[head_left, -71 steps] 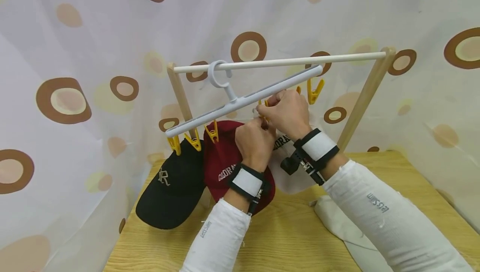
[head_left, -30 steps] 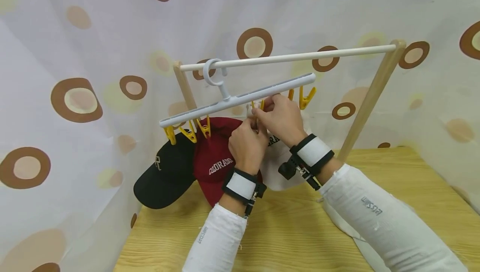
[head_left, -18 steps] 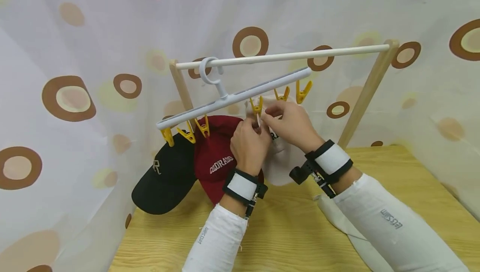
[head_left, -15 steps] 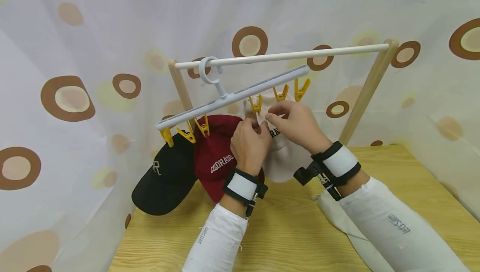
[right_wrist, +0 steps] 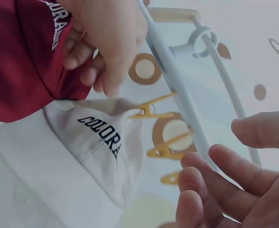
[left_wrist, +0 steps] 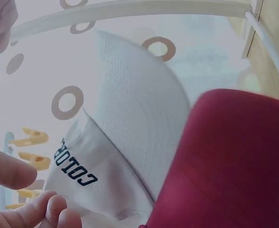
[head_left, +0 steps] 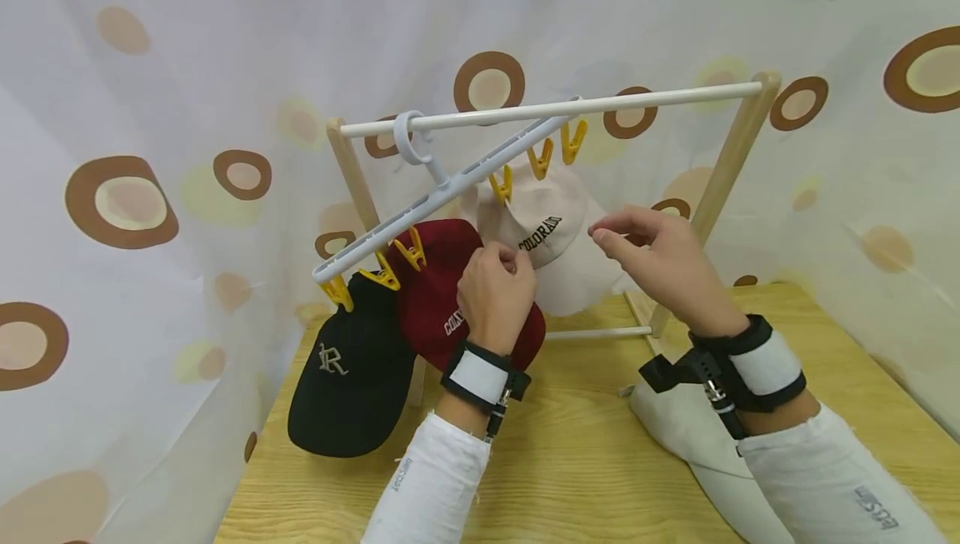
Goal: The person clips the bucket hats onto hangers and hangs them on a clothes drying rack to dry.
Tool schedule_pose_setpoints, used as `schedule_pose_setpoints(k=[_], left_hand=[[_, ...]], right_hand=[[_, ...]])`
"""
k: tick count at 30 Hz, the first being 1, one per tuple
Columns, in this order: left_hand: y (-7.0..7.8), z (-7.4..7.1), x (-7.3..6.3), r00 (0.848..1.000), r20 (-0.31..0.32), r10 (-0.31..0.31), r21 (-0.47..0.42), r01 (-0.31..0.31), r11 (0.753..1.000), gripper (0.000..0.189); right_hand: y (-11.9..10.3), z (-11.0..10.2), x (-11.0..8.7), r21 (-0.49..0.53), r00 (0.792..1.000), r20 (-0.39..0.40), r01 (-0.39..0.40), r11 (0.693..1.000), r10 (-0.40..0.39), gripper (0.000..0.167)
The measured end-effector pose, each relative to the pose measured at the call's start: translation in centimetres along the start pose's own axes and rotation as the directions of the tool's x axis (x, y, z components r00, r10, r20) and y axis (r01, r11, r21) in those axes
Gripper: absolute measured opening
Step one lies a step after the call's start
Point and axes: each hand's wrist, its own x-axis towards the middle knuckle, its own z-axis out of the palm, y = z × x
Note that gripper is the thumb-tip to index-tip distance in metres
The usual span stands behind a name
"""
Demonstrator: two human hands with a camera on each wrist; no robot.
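Observation:
A white cap lettered COLORADO (head_left: 536, 219) hangs by its edge from a yellow clip (head_left: 501, 186) on a pale grey hanger (head_left: 442, 194). My left hand (head_left: 497, 294) is just below and in front of that cap, fingers loosely curled. In the left wrist view, a gap shows between its thumb and fingertips, with nothing held. Off to the right of the cap, my right hand (head_left: 667, 265) is in the air, thumb and fingers apart and holding nothing. A dark red cap (head_left: 438, 294) and a black cap (head_left: 352, 377) hang from clips on the hanger's lower left half.
The hanger hooks over the white bar (head_left: 637, 101) of a wooden-ended rack and slopes up to the right. Further yellow clips (head_left: 540, 159) hang along its right half. An off-white cap (head_left: 697, 444) lies on the wooden table (head_left: 570, 461), partly behind my right forearm.
Both hands have let go of the white cap and its clip. My right hand has moved away to the right. The hanger's right end has risen and its left end dropped slightly.

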Motion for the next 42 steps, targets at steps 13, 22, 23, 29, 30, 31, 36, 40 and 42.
schedule_pose_setpoints(k=[13, 22, 23, 29, 30, 31, 36, 40, 42], left_hand=[[1.0, 1.1, -1.0, 0.994, 0.039, 0.099, -0.033, -0.098, 0.995, 0.019], [2.7, 2.3, -2.8, 0.975, 0.05, 0.216, -0.049, -0.213, 0.976, 0.014], [2.9, 2.5, -3.1, 0.971, 0.051, 0.234, -0.043, -0.232, 0.972, 0.014], [4.1, 3.9, -5.4, 0.941, 0.095, 0.325, -0.029, -0.324, 0.946, 0.012], [4.3, 4.2, -5.9, 0.936, 0.114, 0.334, -0.029, -0.333, 0.943, 0.012], [4.5, 4.5, -6.4, 0.929, 0.134, 0.344, -0.026, -0.344, 0.939, 0.013], [5.4, 6.6, -9.4, 0.893, 0.235, 0.385, -0.007, -0.394, 0.919, 0.015], [5.6, 8.4, -11.5, 0.872, 0.282, 0.4, -0.006, -0.415, 0.91, 0.018], [6.1, 9.4, -12.6, 0.86, 0.305, 0.41, -0.012, -0.427, 0.904, 0.019]], right_hand=[[3.0, -4.7, -4.3, 0.047, 0.993, -0.077, -0.088, 0.995, 0.091, 0.027], [4.5, -6.4, -6.6, 0.004, 0.993, -0.072, -0.089, 0.996, 0.089, 0.028], [4.7, -6.6, -6.8, -0.001, 0.994, -0.072, -0.087, 0.996, 0.087, 0.029], [5.6, -7.6, -8.1, -0.015, 0.99, -0.085, -0.117, 0.993, 0.116, 0.028], [5.8, -7.8, -8.4, -0.021, 0.988, -0.087, -0.131, 0.991, 0.129, 0.028], [5.9, -8.0, -8.7, -0.029, 0.986, -0.087, -0.148, 0.989, 0.145, 0.028], [6.6, -8.7, -10.7, -0.075, 0.969, -0.104, -0.234, 0.969, 0.226, 0.033], [7.2, -9.0, -11.9, -0.072, 0.962, -0.104, -0.259, 0.963, 0.251, 0.033], [7.6, -9.5, -12.5, -0.078, 0.959, -0.11, -0.269, 0.96, 0.26, 0.032]])
